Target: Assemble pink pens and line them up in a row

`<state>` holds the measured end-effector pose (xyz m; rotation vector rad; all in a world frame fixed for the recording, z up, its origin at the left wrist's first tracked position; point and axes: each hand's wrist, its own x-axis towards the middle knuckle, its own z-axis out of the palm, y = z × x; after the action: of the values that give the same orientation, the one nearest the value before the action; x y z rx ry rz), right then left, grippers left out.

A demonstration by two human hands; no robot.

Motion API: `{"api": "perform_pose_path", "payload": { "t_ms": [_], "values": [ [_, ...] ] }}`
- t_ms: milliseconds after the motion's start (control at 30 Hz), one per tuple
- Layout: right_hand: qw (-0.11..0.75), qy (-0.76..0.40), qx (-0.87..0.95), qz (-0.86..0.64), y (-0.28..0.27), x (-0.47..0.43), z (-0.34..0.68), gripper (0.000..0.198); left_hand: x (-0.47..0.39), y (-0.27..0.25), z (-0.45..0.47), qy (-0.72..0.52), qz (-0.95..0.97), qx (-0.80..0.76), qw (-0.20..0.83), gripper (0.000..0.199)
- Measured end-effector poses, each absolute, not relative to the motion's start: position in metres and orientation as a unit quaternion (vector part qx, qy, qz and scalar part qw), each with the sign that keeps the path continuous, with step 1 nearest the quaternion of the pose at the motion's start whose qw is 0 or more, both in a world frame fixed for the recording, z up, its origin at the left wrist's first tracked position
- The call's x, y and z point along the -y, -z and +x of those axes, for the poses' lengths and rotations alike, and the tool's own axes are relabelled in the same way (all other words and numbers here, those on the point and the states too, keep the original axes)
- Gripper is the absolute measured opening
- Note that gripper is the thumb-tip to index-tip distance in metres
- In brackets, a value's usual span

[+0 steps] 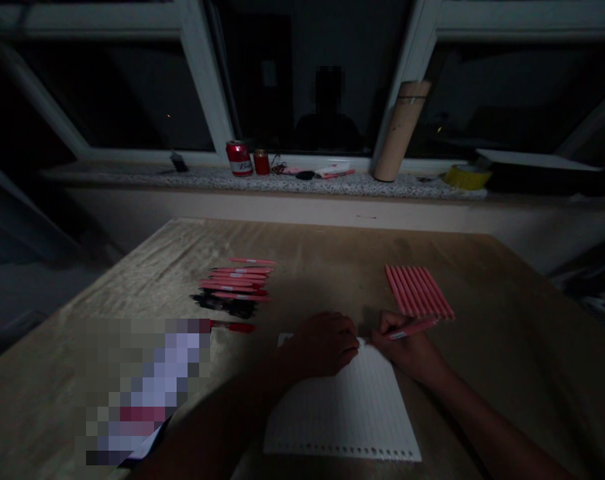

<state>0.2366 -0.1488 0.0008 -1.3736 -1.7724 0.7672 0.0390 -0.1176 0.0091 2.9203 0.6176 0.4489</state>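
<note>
In dim light, a sheet of lined paper (pixel 349 413) with punched holes along its near edge lies on the table in front of me. My right hand (pixel 407 347) grips a pink pen (pixel 412 329) with a small white label, its lower end at the paper's top right corner. Across the upper left of the sheet rests my left hand (pixel 327 343), fingers curled together; anything under them is hidden. Beyond my right hand, several pink pens (pixel 418 291) lie side by side in a neat row.
Left on the table (pixel 327 253) are loosely piled pink pens (pixel 239 277), black pens (pixel 227 305) and a red pen (pixel 237 327). A blurred, bright flat object (pixel 157 387) lies nearer. The sill (pixel 202 179) holds a red can (pixel 239 159), a cardboard tube (pixel 402 130) and yellow tape (pixel 467 177).
</note>
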Motion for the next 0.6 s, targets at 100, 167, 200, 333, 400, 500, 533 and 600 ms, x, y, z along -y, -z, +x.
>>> {"api": "perform_pose_path", "payload": {
  "t_ms": [100,167,200,333,400,500,533,600],
  "values": [
    [0.377,-0.308,0.697,-0.527,-0.0009,0.1491,0.2357,0.025,0.1176,-0.0097,0.0386,-0.144,0.966,-0.207,0.06,0.02],
    [0.381,-0.299,0.694,-0.533,-0.0011,0.1485,0.2368,0.026,0.118,-0.0092,0.0382,-0.143,0.965,-0.211,0.058,0.02],
    [0.382,-0.292,0.692,-0.538,-0.0011,0.1482,0.2377,0.026,0.1182,-0.0087,0.038,-0.142,0.965,-0.213,0.058,0.02],
    [0.375,-0.303,0.693,-0.537,0.0,0.1485,0.2386,0.025,0.1187,-0.007,0.0381,-0.14,0.965,-0.214,0.055,0.021],
    [0.369,-0.318,0.694,-0.529,0.0007,0.1497,0.2372,0.025,0.1188,-0.0071,0.0384,-0.141,0.966,-0.213,0.053,0.021],
    [0.371,-0.318,0.694,-0.528,0.0005,0.1506,0.2365,0.026,0.1187,-0.0078,0.0385,-0.142,0.966,-0.212,0.053,0.023],
    [0.373,-0.314,0.694,-0.531,0.0002,0.1505,0.2372,0.027,0.1186,-0.008,0.0384,-0.143,0.965,-0.212,0.054,0.023],
    [0.374,-0.307,0.691,-0.537,-0.0006,0.1497,0.2393,0.027,0.1185,-0.0083,0.0384,-0.145,0.965,-0.214,0.053,0.023]
  ]
}}
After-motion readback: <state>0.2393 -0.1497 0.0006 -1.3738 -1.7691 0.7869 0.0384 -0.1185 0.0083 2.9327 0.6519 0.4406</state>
